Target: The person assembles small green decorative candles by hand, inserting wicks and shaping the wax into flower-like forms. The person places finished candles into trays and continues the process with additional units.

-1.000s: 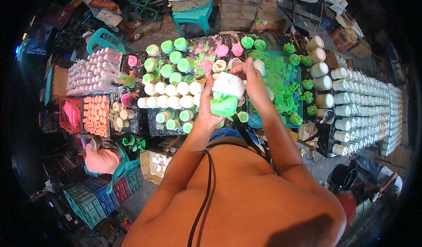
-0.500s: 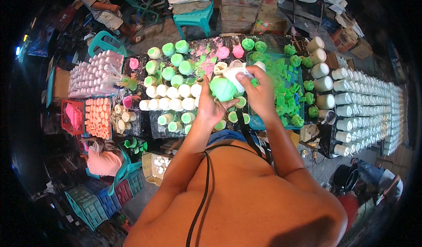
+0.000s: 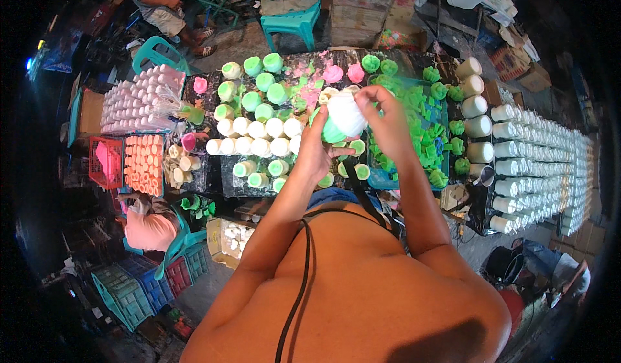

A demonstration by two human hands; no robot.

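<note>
In front of my chest, over the table, my left hand (image 3: 315, 146) is wrapped round a bright green rounded piece (image 3: 332, 132). A white ribbed, dome-shaped piece (image 3: 347, 114) lies against it and covers most of it; whether the two are joined I cannot tell. My right hand (image 3: 389, 122) is at the white piece's upper right edge, thumb and forefinger curled in a pinch on it. Just behind is a cream hollow piece (image 3: 328, 95), partly hidden. Left of my left hand stand rows of cream cylinders (image 3: 261, 148) and green-topped cylinders (image 3: 277, 93).
A blue tray (image 3: 381, 181) of green scraps lies right of my hands, with green ribbed lumps (image 3: 462, 166) beside it. White cylinders (image 3: 508, 186) fill the far right. Pink lumps (image 3: 332, 74) sit at the back. A person in pink (image 3: 150, 226) is at lower left, another (image 3: 155, 4) at upper left.
The white piece has come round in front of the green one, showing its ribbed side. My right hand has shifted to its upper right edge; my left hand keeps its hold.
</note>
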